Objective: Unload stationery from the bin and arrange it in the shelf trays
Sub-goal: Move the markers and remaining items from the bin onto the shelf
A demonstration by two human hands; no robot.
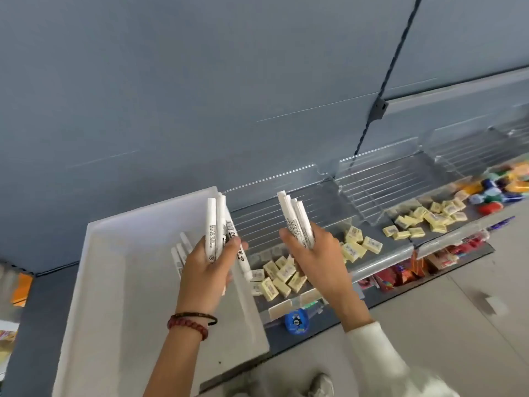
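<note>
Carrying step: left hand [206,272] grips white plastic marker pens [214,224], right hand [317,259] grips second white bundle [294,219]. Next likely: lay both in clear ribbed shelf tray [326,200] beyond right hand.

Each hand grips a bunch of white markers: left hand [204,270] over the white bin [120,296], right hand [317,259] over the shelf tray [380,255]. Yellow erasers [282,277] (wrapped, loosely heaped) lie in that tray.

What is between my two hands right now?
Head view: between the left hand and the right hand shows the clear shelf tray, with loose yellow erasers in it. Both hands grip white markers.
</note>
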